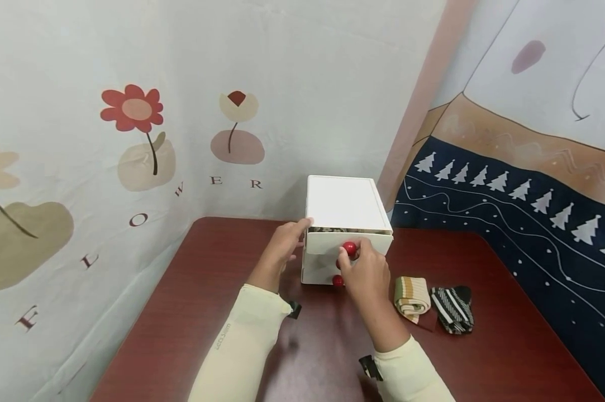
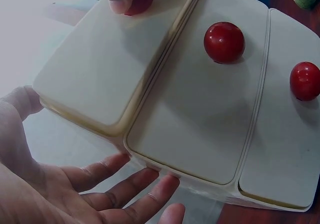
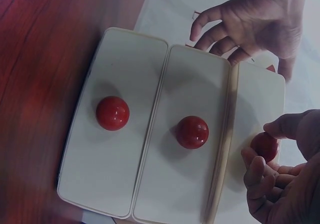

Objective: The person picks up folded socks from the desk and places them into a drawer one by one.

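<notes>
A small white drawer box (image 1: 346,202) stands on the table, its front facing me. Three drawers show, each with a round red knob. In the right wrist view my right hand (image 3: 285,169) pinches the top drawer's knob (image 3: 265,146) between thumb and fingers. That top drawer (image 2: 100,68) is slightly pulled out, and a dark patterned strip shows in the gap under the box's top. My left hand (image 1: 284,245) rests its fingertips against the box's left side, fingers spread, thumb near the top corner. The middle knob (image 2: 224,42) and bottom knob (image 2: 305,81) are untouched.
Right of the box lie a rolled cream sock bundle with green and mustard stripes (image 1: 411,296) and a folded black-and-white patterned sock bundle (image 1: 453,310). The dark red table (image 1: 181,335) meets a printed wall cloth (image 1: 292,84) behind and at the left.
</notes>
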{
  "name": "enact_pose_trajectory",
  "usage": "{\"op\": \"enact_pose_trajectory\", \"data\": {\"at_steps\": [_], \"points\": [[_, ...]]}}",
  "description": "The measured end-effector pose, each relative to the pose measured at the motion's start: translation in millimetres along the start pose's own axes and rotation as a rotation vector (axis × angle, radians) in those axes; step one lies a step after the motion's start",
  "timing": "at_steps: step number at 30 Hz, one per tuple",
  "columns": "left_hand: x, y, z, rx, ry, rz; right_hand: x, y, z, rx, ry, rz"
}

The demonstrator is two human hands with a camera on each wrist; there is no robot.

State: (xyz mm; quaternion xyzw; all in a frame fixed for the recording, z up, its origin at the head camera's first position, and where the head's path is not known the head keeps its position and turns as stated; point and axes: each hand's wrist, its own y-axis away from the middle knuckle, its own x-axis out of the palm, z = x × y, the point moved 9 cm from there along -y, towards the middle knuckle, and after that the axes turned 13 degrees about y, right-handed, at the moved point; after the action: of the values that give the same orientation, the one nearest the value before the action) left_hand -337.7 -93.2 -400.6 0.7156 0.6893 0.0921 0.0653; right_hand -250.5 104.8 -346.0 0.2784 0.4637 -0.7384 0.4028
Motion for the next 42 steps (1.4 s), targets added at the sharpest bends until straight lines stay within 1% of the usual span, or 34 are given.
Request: {"op": "enact_pose_trajectory", "data": {"at_steps": [16,27,37,42], "points": [[3.6,5.7,-1.7,0.014,0.022,0.008,3.7,-8.6,-1.0,-0.004,0.004,0.010],[3.8,11.0,-5.9,0.033,-0.012,0.007,3.5,-10.9,-0.3,-0.009,-0.007,-0.002],[2.6,12.5,-6.5,0.019,-0.007,0.004,5.0,-11.1,-0.8,0.000,-0.029,-0.001],[2.8,13.4,-8.8,0.019,-0.025,-0.004,8.5,-9.6,-4.3,0.013,-0.061,-0.008]]}}
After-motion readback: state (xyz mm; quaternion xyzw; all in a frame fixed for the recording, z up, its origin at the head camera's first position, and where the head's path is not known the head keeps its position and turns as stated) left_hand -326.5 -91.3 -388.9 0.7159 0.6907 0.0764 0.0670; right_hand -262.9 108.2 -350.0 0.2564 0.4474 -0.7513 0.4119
